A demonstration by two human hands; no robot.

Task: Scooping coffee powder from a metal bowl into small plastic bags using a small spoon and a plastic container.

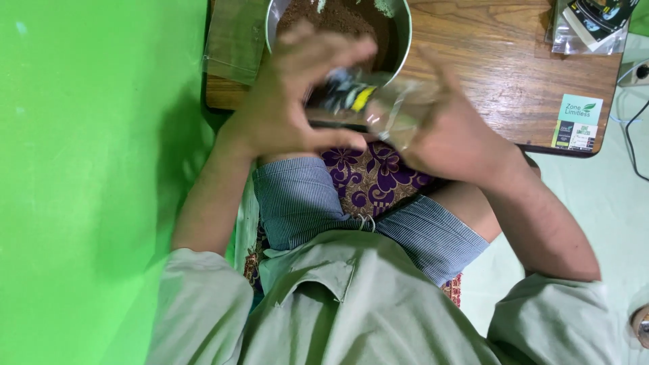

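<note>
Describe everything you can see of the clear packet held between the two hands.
The packet looks like thin, clear, shiny plastic with a dark printed part and a yellow patch toward its left end. It is blurred, so finer detail cannot be made out. It lies roughly sideways at the near edge of the wooden table, just in front of the metal bowl of brown powder. The left hand grips its printed end with fingers curled over it; the right hand holds the clear end.

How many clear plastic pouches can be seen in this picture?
3: one pouch between the hands, one empty pouch left of the bowl, one packet at the table's top-right corner. Others may be hidden.
</note>
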